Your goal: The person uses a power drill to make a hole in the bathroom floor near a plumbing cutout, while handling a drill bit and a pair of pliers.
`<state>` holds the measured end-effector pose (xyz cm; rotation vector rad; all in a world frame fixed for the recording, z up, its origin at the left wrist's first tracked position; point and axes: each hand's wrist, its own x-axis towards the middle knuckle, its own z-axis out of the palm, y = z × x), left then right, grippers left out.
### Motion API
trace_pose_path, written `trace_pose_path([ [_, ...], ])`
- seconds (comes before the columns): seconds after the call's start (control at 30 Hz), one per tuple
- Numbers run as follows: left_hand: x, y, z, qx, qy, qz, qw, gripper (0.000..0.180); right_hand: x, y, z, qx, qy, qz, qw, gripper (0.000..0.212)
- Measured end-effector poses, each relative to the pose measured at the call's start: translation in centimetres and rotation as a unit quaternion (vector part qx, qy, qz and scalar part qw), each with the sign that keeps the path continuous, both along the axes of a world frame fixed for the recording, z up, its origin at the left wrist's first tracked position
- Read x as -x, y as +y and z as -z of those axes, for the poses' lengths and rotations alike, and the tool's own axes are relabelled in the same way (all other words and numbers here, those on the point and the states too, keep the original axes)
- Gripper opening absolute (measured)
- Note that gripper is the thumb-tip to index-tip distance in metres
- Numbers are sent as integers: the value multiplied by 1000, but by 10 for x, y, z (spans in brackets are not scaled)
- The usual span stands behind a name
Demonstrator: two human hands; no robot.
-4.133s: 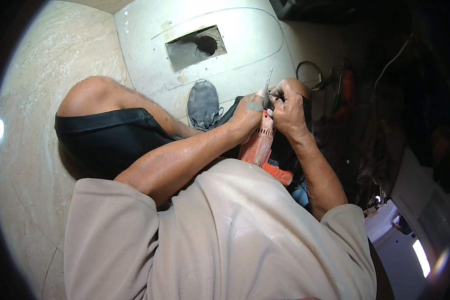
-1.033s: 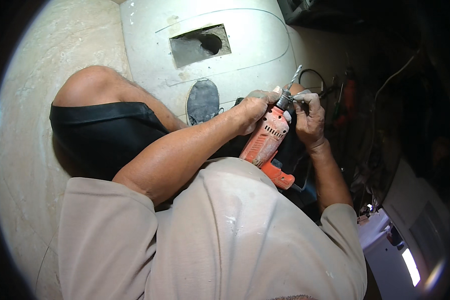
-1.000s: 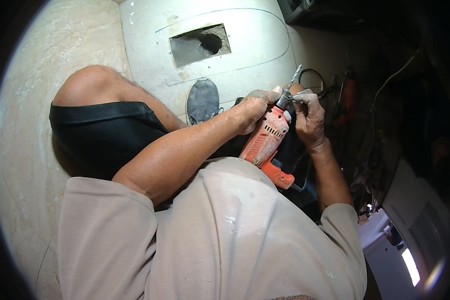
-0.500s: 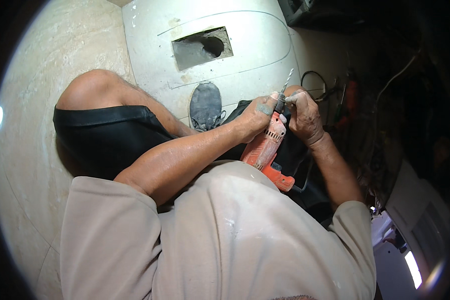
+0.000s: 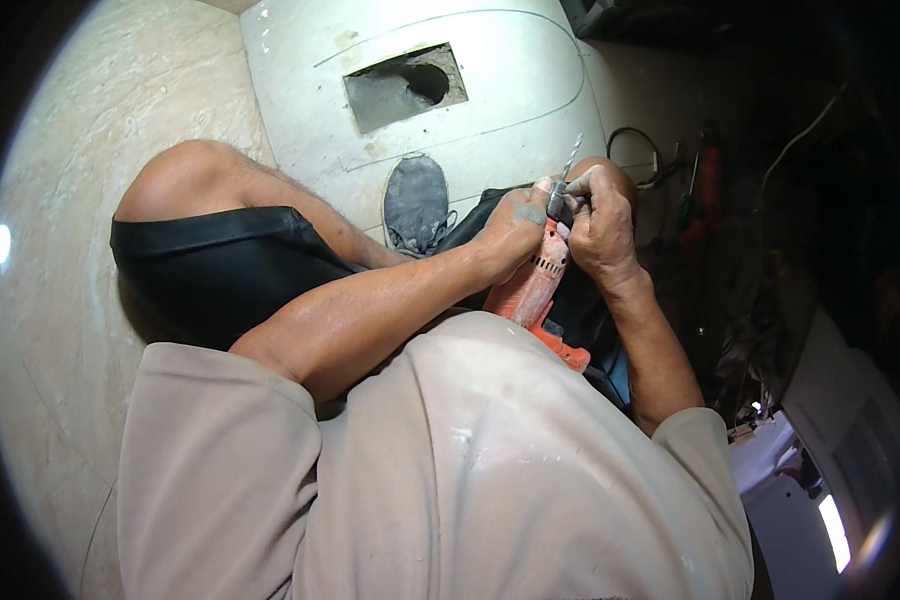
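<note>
An orange power drill (image 5: 532, 292), smeared with pale dust, lies slanted across my lap with its bit pointing away from me. A spiral drill bit (image 5: 573, 157) sticks out of the dark chuck (image 5: 556, 200). My left hand (image 5: 515, 228) is closed round the front of the drill, its thumb along the chuck. On the chuck's other side, my right hand (image 5: 602, 228) is closed, thumb and forefinger pinched against it. Whatever is between those fingers is too small to make out. My shirt hides part of the drill's handle.
Ahead, a pale tile (image 5: 320, 140) has a rectangular cut-out (image 5: 375, 105) with a round opening inside and a curved line drawn around it. My grey shoe (image 5: 416, 200) stands just before it. A black cable (image 5: 625, 135) loops at the right, near dim tools (image 5: 705, 190).
My right hand has turned slightly at the chuck, its fingers bent more. The left hand keeps its hold on the drill. The whole view has shifted a little.
</note>
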<state>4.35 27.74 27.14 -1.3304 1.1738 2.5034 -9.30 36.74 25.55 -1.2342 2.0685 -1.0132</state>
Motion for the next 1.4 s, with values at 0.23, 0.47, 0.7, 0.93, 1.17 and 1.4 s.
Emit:
trace_pose_path([
  [0.23,23,-16,9,-131,-9,-30,991,44,25,-5,-9,-49,-98,1,994,15],
  [0.47,24,-37,20,-157,122,1,980,20,75,-18,-9,133,70,-209,966,14],
  [0.7,28,-33,15,-185,130,29,974,20,82,-15,-25,20,-125,-204,971,19],
  [0.93,25,-33,20,-155,115,30,981,21,75,-19,-39,-116,-135,-128,976,14],
  [1.17,21,-31,27,-129,110,17,985,18,57,-24,-33,-18,-5,-114,993,10],
  [1.4,26,-33,30,-141,53,20,988,20,56,-21,-31,183,152,-215,947,9],
])
